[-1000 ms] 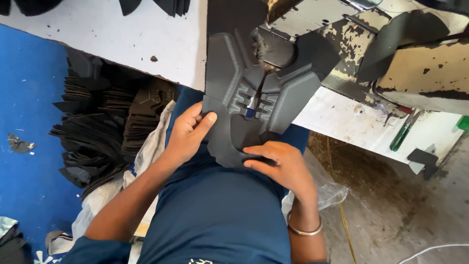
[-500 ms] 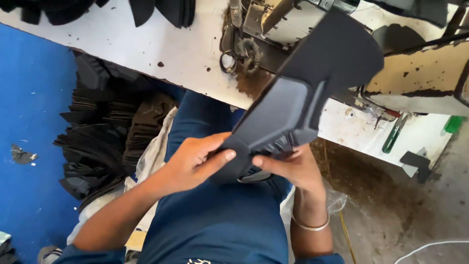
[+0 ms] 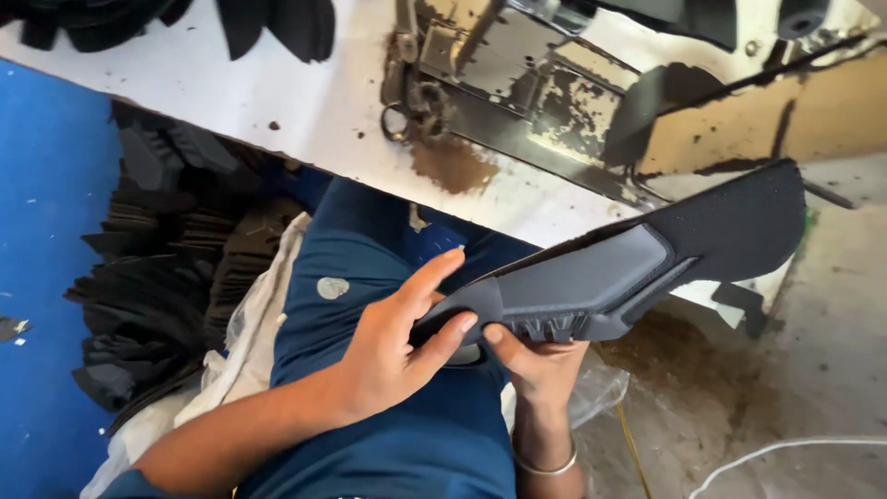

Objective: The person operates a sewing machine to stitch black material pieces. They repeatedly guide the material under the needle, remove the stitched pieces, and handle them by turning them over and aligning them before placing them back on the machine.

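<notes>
Head view: I am looking down at a white table (image 3: 277,111), its paint stained brown, with a worn metal sewing machine (image 3: 517,83) sitting on it. A blue floor (image 3: 37,277) is lying at the left, bare concrete at the right. Black cut pieces (image 3: 157,268) are lying stacked beside a white sack (image 3: 249,342).

Over my blue-clothed lap, both hands are holding a dark panel (image 3: 628,263), smooth grey with a grainy black end, tilted up rightward. My left hand (image 3: 388,346) is pinching its near end, fingers partly spread. My right hand (image 3: 540,356) is gripping it from beneath, fingers curled.
</notes>
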